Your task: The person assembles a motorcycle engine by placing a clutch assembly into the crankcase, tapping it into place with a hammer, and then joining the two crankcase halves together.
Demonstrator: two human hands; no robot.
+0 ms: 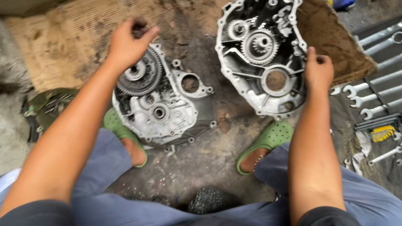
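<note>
Person crouching over two open engine case halves on a dirty floor.
Left hand (128,44) pinches a small dark part (140,27) above the left case (161,100); right hand (319,70), fingers curled, grips the right case (261,48) edge. Wrenches (391,81) lie right.

Single head camera, looking steeply down, close over the floor (194,164)

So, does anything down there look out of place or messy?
Mostly orderly: wrenches lie in a neat row on a dark cloth. But the two gearbox casing halves sit open on dirty ground and torn cardboard, gears exposed to grit.
</note>
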